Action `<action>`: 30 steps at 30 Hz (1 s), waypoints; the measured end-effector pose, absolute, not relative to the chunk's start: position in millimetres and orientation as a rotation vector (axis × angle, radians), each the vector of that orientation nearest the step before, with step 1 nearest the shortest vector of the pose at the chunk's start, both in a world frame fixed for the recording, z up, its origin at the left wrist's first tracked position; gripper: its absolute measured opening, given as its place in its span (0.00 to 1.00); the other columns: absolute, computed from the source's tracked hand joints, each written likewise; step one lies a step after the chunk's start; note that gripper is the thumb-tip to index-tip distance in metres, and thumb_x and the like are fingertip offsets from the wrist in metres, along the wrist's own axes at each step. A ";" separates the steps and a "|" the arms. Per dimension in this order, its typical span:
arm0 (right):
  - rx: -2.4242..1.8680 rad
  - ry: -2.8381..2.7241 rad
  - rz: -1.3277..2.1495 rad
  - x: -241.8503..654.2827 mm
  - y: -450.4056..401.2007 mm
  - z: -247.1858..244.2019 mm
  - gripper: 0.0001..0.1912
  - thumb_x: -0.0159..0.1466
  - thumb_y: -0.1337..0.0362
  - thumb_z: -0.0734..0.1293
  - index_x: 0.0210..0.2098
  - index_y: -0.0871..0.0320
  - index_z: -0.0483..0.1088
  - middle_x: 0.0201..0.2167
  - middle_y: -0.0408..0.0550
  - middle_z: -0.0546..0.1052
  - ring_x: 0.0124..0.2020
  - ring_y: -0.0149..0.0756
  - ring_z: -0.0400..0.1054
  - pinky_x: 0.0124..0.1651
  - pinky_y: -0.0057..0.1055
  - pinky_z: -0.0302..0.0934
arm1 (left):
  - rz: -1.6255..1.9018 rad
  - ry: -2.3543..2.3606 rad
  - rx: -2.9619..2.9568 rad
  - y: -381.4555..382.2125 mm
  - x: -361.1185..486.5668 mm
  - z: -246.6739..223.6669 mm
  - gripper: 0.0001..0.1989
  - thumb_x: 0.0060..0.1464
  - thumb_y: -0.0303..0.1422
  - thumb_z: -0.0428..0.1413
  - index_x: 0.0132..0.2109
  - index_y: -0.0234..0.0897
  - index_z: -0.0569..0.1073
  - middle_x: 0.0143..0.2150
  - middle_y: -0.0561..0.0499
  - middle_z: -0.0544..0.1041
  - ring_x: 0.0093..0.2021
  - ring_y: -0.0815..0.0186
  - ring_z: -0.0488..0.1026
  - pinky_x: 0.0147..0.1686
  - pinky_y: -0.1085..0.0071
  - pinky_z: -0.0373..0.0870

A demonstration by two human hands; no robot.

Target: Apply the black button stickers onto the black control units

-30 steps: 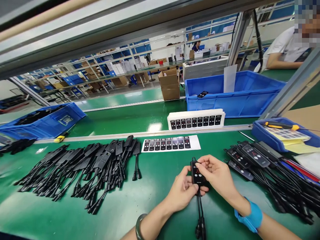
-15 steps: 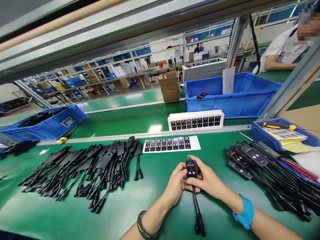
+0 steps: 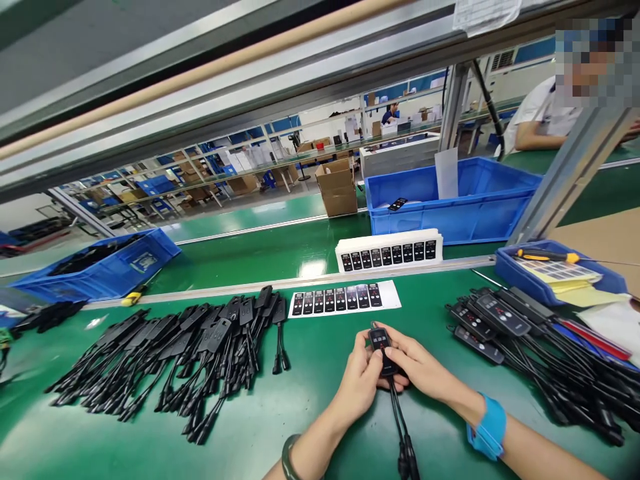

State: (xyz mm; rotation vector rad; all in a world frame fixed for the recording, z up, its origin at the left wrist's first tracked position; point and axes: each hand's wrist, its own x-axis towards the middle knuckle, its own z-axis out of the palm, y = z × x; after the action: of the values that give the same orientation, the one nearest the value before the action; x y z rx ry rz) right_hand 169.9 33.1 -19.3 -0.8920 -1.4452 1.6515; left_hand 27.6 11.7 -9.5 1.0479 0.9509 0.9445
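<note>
A small black controller (image 3: 381, 341) with a printed label and two cables is held between both hands above the green bench. My left hand (image 3: 361, 373) grips its left side, the thumb lying on the label. On the other side my right hand (image 3: 415, 360) has its thumb pressed on the face and fingers behind it. The two cables (image 3: 403, 427) hang toward me and end in black connectors. Just beyond the hands lies a white label sheet (image 3: 393, 295) with a row of black labels on it.
Many black controllers with cables (image 3: 200, 347) are heaped at left; a labelled pile (image 3: 500, 317) lies at right. A stack of label sheets (image 3: 390, 252) stands behind. Blue bins (image 3: 450, 223) sit beyond, and a small blue tray (image 3: 537, 293) holds a screwdriver (image 3: 547, 256). A co-worker (image 3: 543, 120) sits at far right.
My left thumb has moved from the controller's edge onto its label. The right thumb has shifted up a little along the face. The whole view has tilted slightly upward.
</note>
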 end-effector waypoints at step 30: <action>-1.765 -2.441 -0.033 202.6 64.6 23.9 0.30 0.51 0.79 0.65 0.55 0.65 0.67 0.47 0.66 0.70 0.47 0.61 0.64 0.43 0.47 0.59 | 0.574 1.743 2.234 50.0 -22.9 -12.4 0.25 0.57 0.36 0.51 0.60 0.31 0.64 0.65 0.36 0.59 0.66 0.43 0.48 0.62 0.44 0.48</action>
State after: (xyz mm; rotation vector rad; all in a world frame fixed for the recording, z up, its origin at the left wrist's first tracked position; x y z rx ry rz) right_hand 202.6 64.6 23.9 -1.7648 -2.4414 -0.0330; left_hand -22.9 50.0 -12.4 2.2337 1.7426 0.5743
